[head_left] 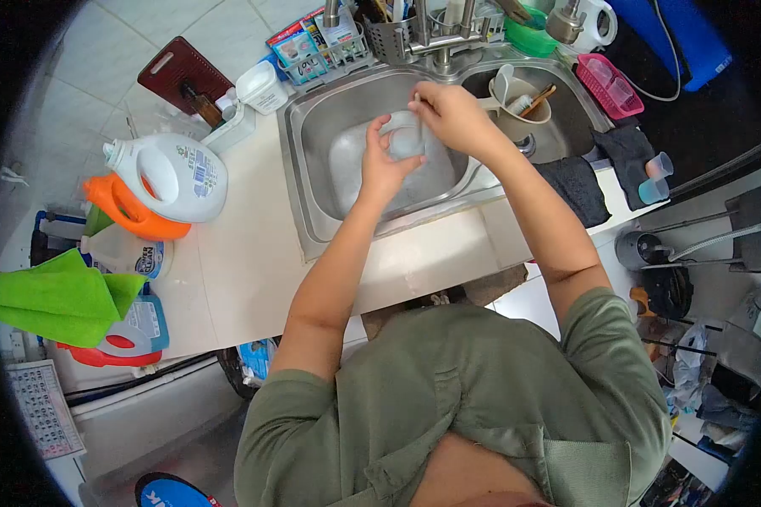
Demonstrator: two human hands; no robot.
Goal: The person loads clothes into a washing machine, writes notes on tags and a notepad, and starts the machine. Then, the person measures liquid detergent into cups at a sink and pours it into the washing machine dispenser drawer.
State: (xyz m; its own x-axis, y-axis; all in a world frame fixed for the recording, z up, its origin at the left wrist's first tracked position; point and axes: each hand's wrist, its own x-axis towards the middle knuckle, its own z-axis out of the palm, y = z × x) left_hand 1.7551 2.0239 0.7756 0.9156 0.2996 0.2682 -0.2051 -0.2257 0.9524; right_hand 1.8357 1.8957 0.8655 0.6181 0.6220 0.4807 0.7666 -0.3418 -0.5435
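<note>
My left hand (384, 162) is curled round a clear, see-through cup (407, 133), held above the left sink basin (347, 144). Just to its right and a little higher, my right hand (453, 114) is closed in a pinch. A thin pale stick-like handle (419, 118) runs down from those fingers toward the cup; its lower end is hard to make out. Behind my right hand, the right basin holds a beige pot (528, 127) with a white ladle-like utensil (503, 80) and a wooden-handled brush (539, 100) in it.
A faucet (442, 42) rises behind the basins. Detergent jugs (177, 177) and a green cloth (63, 296) are at the left. A pink basket (609, 84), dark cloths (577, 190) and small plastic cups (655, 177) lie right. The counter edge (431, 270) runs before me.
</note>
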